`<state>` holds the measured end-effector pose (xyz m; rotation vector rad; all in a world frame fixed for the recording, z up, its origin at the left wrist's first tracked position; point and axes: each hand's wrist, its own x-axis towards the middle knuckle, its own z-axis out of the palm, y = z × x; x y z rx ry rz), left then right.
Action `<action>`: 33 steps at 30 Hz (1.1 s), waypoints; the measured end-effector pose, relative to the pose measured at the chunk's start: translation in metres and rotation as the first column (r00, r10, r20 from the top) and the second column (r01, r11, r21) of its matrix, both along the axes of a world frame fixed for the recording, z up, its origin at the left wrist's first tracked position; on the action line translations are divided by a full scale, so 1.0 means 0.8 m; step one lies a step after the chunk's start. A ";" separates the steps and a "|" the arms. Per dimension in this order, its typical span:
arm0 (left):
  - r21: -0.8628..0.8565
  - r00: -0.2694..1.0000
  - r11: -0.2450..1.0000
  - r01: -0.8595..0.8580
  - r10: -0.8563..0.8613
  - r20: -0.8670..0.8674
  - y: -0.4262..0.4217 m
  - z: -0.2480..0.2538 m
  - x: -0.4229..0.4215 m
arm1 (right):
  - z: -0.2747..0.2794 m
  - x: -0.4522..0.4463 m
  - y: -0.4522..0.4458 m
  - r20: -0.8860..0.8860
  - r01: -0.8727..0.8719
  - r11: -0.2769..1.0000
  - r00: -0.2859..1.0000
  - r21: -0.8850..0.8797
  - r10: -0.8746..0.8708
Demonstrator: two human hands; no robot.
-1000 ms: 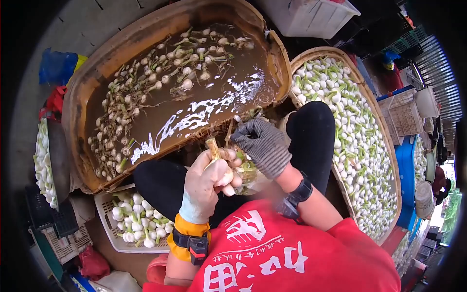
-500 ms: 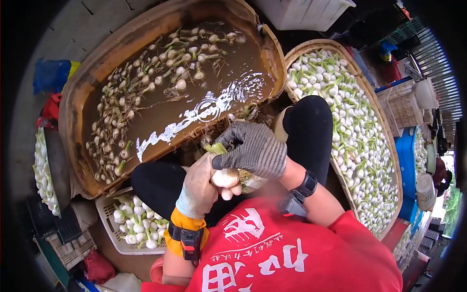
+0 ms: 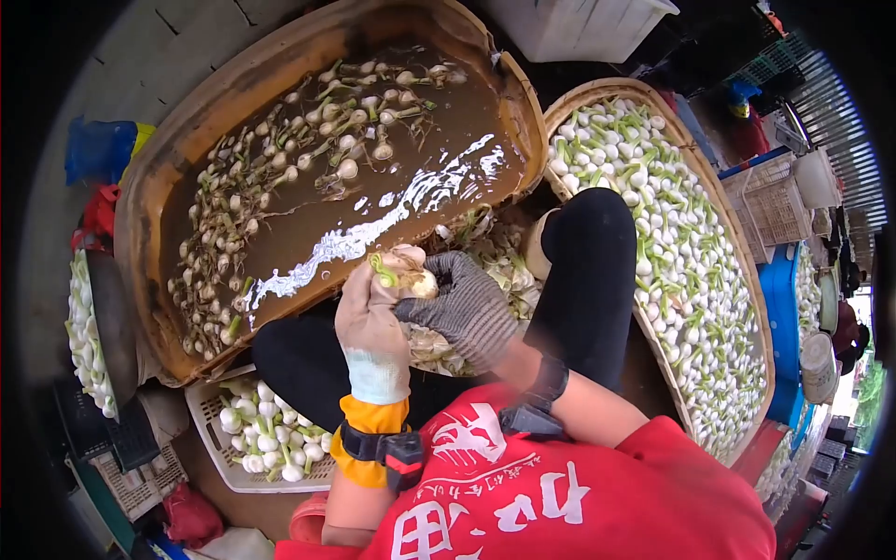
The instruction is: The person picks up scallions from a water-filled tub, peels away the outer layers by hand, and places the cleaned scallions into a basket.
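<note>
My left hand point(image 3: 367, 313), in a pale glove with an orange cuff, is closed around a garlic bulb point(image 3: 424, 284). A green stem end point(image 3: 383, 271) shows above the left fingers. From the right, my right hand point(image 3: 471, 313), in a grey ribbed glove, presses its curled fingers against the same bulb. Part of the bulb is hidden by the gloves. Both hands are between my knees, just beside the near rim of the brown water tub point(image 3: 159, 327). Peeled husks point(image 3: 504, 266) lie in a pile below and behind the hands.
Unpeeled garlic bulbs point(image 3: 233, 201) float in the tub's muddy water. To the right, a wide basket point(image 3: 686, 140) is heaped with peeled white bulbs point(image 3: 672, 252). A white crate point(image 3: 224, 462) by my left knee holds more peeled bulbs. A white bin point(image 3: 583, 28) stands at the back.
Both hands have moved up and away from my body, towards the tub. The bulb has turned from hanging below the hands to sitting above the left fingers. The husk pile is more exposed.
</note>
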<state>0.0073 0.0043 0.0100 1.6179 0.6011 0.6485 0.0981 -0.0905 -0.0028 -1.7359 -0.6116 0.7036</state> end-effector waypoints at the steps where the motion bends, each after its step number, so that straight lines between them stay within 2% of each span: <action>1: 0.029 0.997 0.999 -0.027 0.025 0.067 0.009 -0.003 0.004 | 0.000 -0.001 0.002 0.028 0.021 1.000 0.999 -0.006 -0.021; 2: 0.054 0.990 0.997 -0.056 0.049 0.130 0.013 -0.003 0.005 | -0.001 -0.004 0.003 0.050 0.041 0.999 0.998 -0.013 -0.040; 3: -0.020 0.992 0.998 -0.067 0.069 0.105 0.010 0.001 -0.004 | 0.000 -0.001 -0.003 0.020 0.006 0.998 1.000 0.055 -0.007; 4: -0.019 0.992 0.997 -0.071 0.073 0.105 0.012 0.007 -0.005 | 0.013 0.011 -0.010 0.020 0.002 0.998 1.000 0.055 -0.003; 6: -0.089 0.989 0.994 0.069 -0.056 0.140 0.018 0.014 -0.008 | 0.044 0.045 -0.021 -0.194 -0.331 0.931 0.914 0.152 0.357; 7: -0.187 0.991 0.981 0.048 -0.023 0.132 0.010 0.020 -0.007 | 0.035 0.052 -0.021 -0.127 -0.385 0.904 0.903 0.187 0.411; 8: -0.187 0.991 0.981 0.046 -0.021 0.133 0.012 0.021 -0.012 | 0.032 0.059 -0.026 -0.126 -0.387 0.903 0.902 0.186 0.413; 10: -0.329 0.977 0.938 0.111 -0.164 -0.138 0.021 0.023 -0.021 | 0.036 0.072 -0.031 -0.184 -0.362 0.911 0.899 0.196 0.397; 11: -0.279 0.962 0.958 0.066 -0.135 -0.235 0.020 0.026 -0.021 | 0.049 0.082 -0.035 0.037 -0.336 0.940 0.940 -0.052 0.338; 12: -0.282 0.962 0.957 0.067 -0.137 -0.235 0.018 0.018 -0.021 | 0.063 0.080 -0.035 0.036 -0.335 0.941 0.941 -0.054 0.337; 13: 0.045 0.972 0.997 0.065 -0.053 -0.230 0.016 0.008 -0.018 | 0.075 0.074 -0.033 0.181 -0.335 0.933 0.917 -0.133 0.355; 14: 0.362 0.979 0.930 0.055 0.021 -0.202 0.012 0.001 -0.017 | 0.079 0.064 -0.033 0.313 -0.319 0.923 0.873 -0.214 0.374; 15: 0.607 0.998 0.795 0.006 0.032 -0.052 0.009 -0.006 -0.007 | 0.045 0.054 -0.033 0.480 -0.263 0.954 0.825 -0.143 0.300; 16: 0.605 0.998 0.796 0.004 0.031 -0.047 0.004 0.001 -0.003 | 0.044 0.044 -0.027 0.372 -0.158 0.980 0.908 -0.124 0.193; 17: 0.282 0.990 0.959 0.006 0.034 -0.136 0.001 0.012 -0.001 | 0.042 0.040 -0.027 0.329 -0.113 0.994 0.938 -0.004 0.108; 18: -0.074 0.975 0.997 -0.025 0.008 -0.221 0.001 0.018 -0.003 | 0.039 0.036 -0.025 0.270 -0.064 0.991 0.962 0.117 0.030; 19: 0.027 0.991 1.000 -0.009 0.012 -0.132 0.006 0.009 -0.005 | 0.035 0.032 -0.024 0.266 -0.073 0.990 0.963 0.120 0.039; 20: 0.028 0.990 0.999 -0.017 0.021 -0.136 0.015 0.004 -0.012 | 0.031 0.030 -0.024 0.168 0.026 0.964 0.983 0.265 -0.073; 21: -0.150 0.997 0.988 -0.038 0.028 -0.072 0.026 0.003 -0.017 | 0.027 0.030 -0.023 0.054 0.138 0.910 0.983 0.391 -0.173; 22: -0.326 0.999 0.944 -0.042 0.042 -0.008 0.034 0.004 -0.019 | 0.025 0.033 -0.022 0.053 0.138 0.911 0.984 0.389 -0.172; 23: -0.236 0.995 0.966 -0.101 0.105 0.001 0.039 0.006 -0.018 | 0.024 0.039 -0.021 -0.212 0.312 0.842 0.947 0.440 -0.241; 24: -0.151 0.992 0.981 -0.123 0.127 0.014 0.056 0.005 -0.026 | 0.023 0.048 -0.021 -0.463 0.489 0.752 0.843 0.443 -0.276; 25: -0.211 0.987 0.969 -0.128 0.146 0.073 0.062 0.000 -0.028 | 0.003 0.074 -0.033 -0.023 0.268 0.885 0.959 0.381 -0.281; 26: -0.269 0.976 0.955 -0.128 0.169 0.135 0.065 -0.003 -0.025 | 0.002 0.092 -0.035 0.576 0.176 0.966 0.777 0.190 -0.254; 27: -0.116 0.959 0.993 0.032 -0.063 -0.275 0.067 0.004 -0.031 | 0.002 0.093 -0.031 0.101 0.278 0.900 0.940 0.335 -0.327; 28: 0.188 0.880 0.960 0.209 -0.101 -0.465 0.061 -0.031 -0.028 | 0.012 0.086 -0.025 -0.405 0.423 0.813 0.877 0.401 -0.257; 29: 0.413 0.904 0.852 0.322 -0.147 -0.401 0.060 -0.057 -0.032 | 0.018 0.085 -0.023 -0.411 0.416 0.816 0.878 0.401 -0.246; 30: 0.621 0.913 0.678 0.393 -0.208 -0.351 0.053 -0.047 -0.018 | 0.023 0.087 -0.021 -0.435 0.401 0.842 0.871 0.360 -0.229; 31: 0.626 0.912 0.673 0.394 -0.202 -0.357 0.050 -0.031 -0.008 | 0.024 0.088 -0.017 -0.459 0.392 0.863 0.861 0.320 -0.220; 32: 0.308 0.902 0.889 0.340 -0.216 -0.373 0.044 -0.011 -0.004 | 0.023 0.087 -0.014 -0.466 0.394 0.862 0.857 0.318 -0.219; 33: -0.060 0.895 0.973 0.225 -0.230 -0.381 0.036 0.006 0.004 | 0.021 0.085 -0.014 -0.309 0.329 0.900 0.921 0.285 -0.239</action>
